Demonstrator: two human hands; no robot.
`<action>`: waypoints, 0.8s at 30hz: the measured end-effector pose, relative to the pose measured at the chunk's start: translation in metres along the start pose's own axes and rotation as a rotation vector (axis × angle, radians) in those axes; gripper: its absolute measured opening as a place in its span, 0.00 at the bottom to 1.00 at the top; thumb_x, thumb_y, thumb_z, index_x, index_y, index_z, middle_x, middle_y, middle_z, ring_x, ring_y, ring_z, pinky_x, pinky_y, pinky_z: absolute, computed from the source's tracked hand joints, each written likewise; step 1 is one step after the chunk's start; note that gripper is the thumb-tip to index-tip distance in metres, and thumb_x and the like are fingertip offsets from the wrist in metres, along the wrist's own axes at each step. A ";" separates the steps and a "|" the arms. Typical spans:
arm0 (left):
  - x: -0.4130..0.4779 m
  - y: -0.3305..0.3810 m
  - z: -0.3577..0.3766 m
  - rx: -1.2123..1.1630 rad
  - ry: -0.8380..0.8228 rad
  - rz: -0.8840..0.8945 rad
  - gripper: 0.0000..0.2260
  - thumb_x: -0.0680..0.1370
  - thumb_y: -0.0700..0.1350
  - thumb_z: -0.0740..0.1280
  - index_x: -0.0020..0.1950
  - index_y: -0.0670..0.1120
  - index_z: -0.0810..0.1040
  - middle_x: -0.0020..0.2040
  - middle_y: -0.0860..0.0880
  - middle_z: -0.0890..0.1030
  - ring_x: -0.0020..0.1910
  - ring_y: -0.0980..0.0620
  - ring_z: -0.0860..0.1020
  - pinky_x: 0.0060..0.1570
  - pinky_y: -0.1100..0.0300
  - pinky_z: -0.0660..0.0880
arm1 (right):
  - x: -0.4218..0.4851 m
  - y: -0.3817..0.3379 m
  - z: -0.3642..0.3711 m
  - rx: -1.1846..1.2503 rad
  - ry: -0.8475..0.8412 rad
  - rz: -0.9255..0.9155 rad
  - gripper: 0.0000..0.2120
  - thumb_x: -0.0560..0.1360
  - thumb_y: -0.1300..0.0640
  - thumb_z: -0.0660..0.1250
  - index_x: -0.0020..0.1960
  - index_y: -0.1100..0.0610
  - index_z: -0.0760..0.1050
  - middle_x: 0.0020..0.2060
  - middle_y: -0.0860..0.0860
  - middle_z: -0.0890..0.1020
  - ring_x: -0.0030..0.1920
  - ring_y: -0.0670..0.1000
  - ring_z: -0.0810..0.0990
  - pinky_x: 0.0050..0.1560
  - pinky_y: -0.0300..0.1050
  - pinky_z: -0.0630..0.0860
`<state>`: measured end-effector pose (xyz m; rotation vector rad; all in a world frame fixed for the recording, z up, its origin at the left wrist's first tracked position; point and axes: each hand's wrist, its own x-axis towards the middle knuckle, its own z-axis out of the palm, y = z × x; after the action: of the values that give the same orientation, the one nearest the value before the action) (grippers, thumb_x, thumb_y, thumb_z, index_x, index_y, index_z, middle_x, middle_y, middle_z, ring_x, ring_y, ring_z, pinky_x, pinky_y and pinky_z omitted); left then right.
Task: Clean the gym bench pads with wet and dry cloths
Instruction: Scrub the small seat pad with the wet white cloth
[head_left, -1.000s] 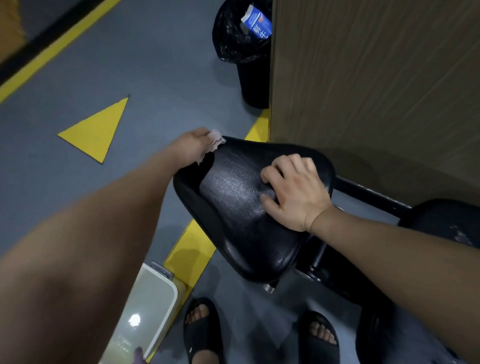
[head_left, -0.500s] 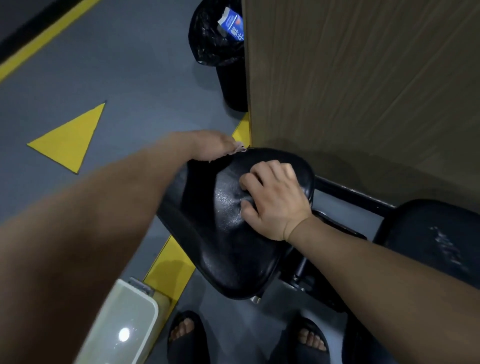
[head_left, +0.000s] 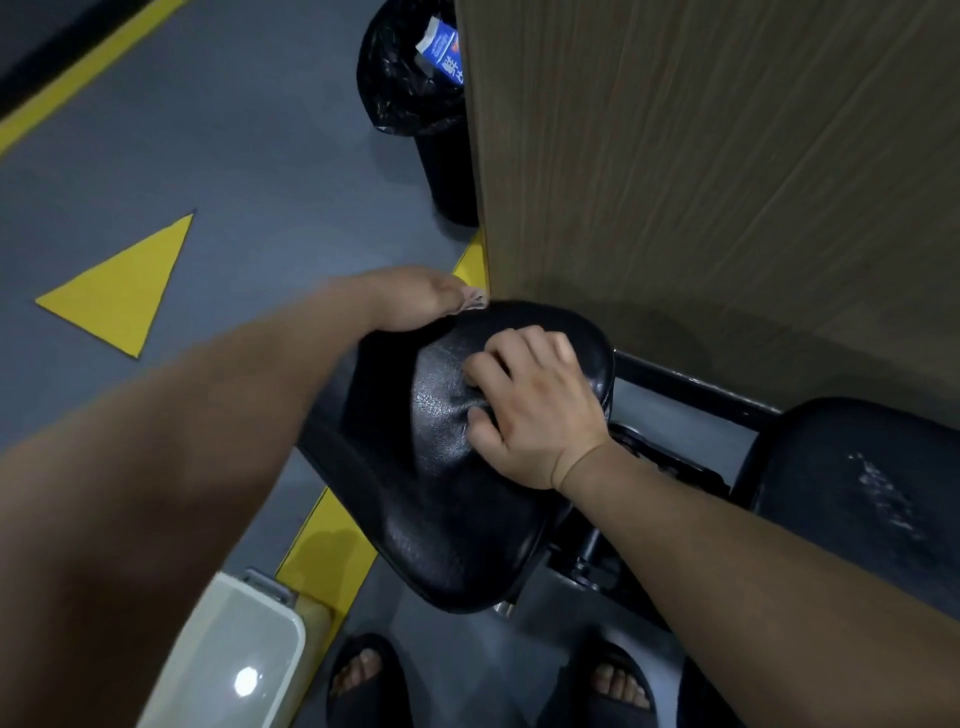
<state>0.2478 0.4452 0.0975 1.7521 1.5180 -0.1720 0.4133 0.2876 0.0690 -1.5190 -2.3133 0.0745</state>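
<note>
A black, shiny seat pad (head_left: 447, 499) of the gym bench fills the middle of the view. My left hand (head_left: 415, 299) is at the pad's far left edge, closed on a small pale cloth (head_left: 474, 301) whose tip pokes out past the fingers. My right hand (head_left: 530, 410) rests palm down on the top of the pad, fingers curled against the leather with nothing in them. A second black pad (head_left: 857, 499) with worn, flaking spots lies at the right.
A wood-grain wall panel (head_left: 727, 156) stands right behind the pad. A black bin (head_left: 421, 93) with a liner and a blue carton is by its corner. A pale plastic basin (head_left: 228, 665) sits on the floor at lower left. My sandalled feet (head_left: 369, 675) are below.
My left hand with the cloth has slid along the pad's far edge toward the wall. My right hand has stayed on the pad.
</note>
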 end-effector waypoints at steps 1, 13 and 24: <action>-0.005 -0.012 -0.008 -0.012 0.038 -0.026 0.14 0.86 0.53 0.55 0.60 0.49 0.77 0.66 0.43 0.78 0.62 0.47 0.74 0.65 0.55 0.67 | 0.000 0.000 0.000 0.003 0.006 -0.001 0.16 0.71 0.47 0.65 0.52 0.57 0.76 0.49 0.55 0.75 0.50 0.60 0.72 0.53 0.57 0.68; -0.042 -0.103 0.000 -0.375 0.428 -0.273 0.19 0.86 0.53 0.55 0.42 0.47 0.76 0.32 0.46 0.71 0.38 0.45 0.70 0.38 0.55 0.65 | 0.000 0.001 0.002 0.014 0.029 -0.012 0.14 0.71 0.49 0.65 0.51 0.57 0.75 0.48 0.54 0.74 0.50 0.59 0.72 0.53 0.57 0.68; -0.137 -0.103 0.099 -0.529 0.740 -0.289 0.28 0.84 0.63 0.43 0.64 0.44 0.71 0.55 0.43 0.78 0.55 0.41 0.77 0.56 0.51 0.70 | -0.002 -0.001 0.001 0.022 0.045 -0.021 0.13 0.72 0.49 0.62 0.51 0.57 0.74 0.48 0.54 0.74 0.50 0.59 0.71 0.54 0.57 0.68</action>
<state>0.1575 0.2733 0.0604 1.2013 2.0838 0.7503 0.4127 0.2857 0.0676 -1.4704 -2.2848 0.0598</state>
